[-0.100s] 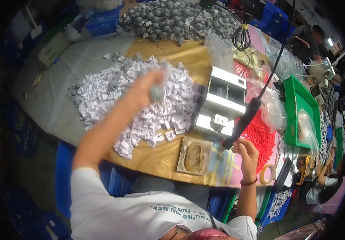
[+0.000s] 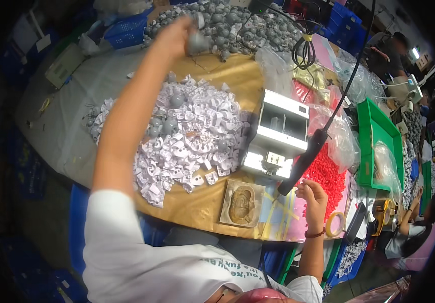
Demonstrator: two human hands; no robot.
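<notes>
My left hand [image 2: 174, 38] is stretched to the far pile of grey round parts [image 2: 222, 33]. Its fingers are closed on a grey ball-shaped part [image 2: 197, 44], blurred by motion. Below that arm spreads a heap of small white plastic parts [image 2: 197, 126], with a few grey balls lying on it. My right hand [image 2: 314, 198] is raised at the right with curled fingers; whether a small thing is pinched in them is hidden. Just beside its fingertips hangs a black electric screwdriver [image 2: 305, 161] on its cord.
A white and black boxy device [image 2: 283, 118] stands mid-table, with a square mould-like block [image 2: 241, 203] in front. Small red parts [image 2: 328, 174], a tape roll [image 2: 335, 224] and a green tray [image 2: 364, 146] are at the right. A blue basket [image 2: 126, 31] is far left. Other people work at the right.
My left hand has moved away from me, from above the white heap to the grey pile, with the grey part in it. My right hand has shifted slightly off the screwdriver's tip.
</notes>
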